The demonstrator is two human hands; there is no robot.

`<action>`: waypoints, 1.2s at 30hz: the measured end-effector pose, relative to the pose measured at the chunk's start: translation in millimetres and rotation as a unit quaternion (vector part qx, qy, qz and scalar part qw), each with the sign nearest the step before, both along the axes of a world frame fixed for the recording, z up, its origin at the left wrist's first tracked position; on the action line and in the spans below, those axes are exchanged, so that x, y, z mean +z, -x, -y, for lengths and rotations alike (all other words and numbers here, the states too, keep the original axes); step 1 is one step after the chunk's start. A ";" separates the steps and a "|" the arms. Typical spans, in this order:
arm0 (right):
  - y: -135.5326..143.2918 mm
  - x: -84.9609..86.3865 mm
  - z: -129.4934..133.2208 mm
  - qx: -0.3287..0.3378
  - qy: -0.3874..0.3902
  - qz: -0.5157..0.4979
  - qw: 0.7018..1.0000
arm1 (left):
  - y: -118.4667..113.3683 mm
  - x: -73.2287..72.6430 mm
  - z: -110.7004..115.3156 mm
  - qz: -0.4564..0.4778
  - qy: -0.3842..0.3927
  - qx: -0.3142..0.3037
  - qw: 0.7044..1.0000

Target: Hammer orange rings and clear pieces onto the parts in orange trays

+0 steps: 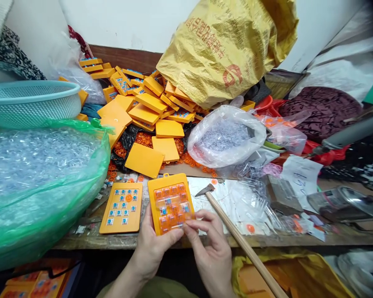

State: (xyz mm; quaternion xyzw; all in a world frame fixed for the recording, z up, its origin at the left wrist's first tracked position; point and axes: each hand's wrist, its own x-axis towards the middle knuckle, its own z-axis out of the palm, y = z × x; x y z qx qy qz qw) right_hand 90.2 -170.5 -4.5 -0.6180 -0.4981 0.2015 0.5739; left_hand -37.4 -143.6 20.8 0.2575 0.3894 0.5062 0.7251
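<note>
At the left, a green bag (pixel 104 165) of clear pieces bulges over the bench beside a flat orange board (pixel 134 221) set with blue-centred parts, with loose orange boards heaped behind. Next, the left hand (pixel 153 242) clamps the held tray (pixel 153 198) by its left and near edges, its long axis running away from the body, while the right hand (pixel 209 244), with thumb and fingertips together, meets its lower right corner, any pinched piece too small to tell. Just beyond, the hammer (pixel 236 231) slants close by, crowding that hand's right side.
</note>
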 end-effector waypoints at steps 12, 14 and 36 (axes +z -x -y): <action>18.9 52.8 -61.1 0.256 0.201 -0.179 0.929 | 34.2 12.1 2.4 0.030 0.025 0.092 0.995; 44.5 84.6 -98.3 0.250 0.081 -0.060 0.963 | 42.5 15.8 4.0 0.030 0.044 0.093 0.994; 114.4 111.7 -128.5 0.345 -0.091 0.184 0.916 | 73.5 13.6 15.2 0.017 0.083 0.100 0.991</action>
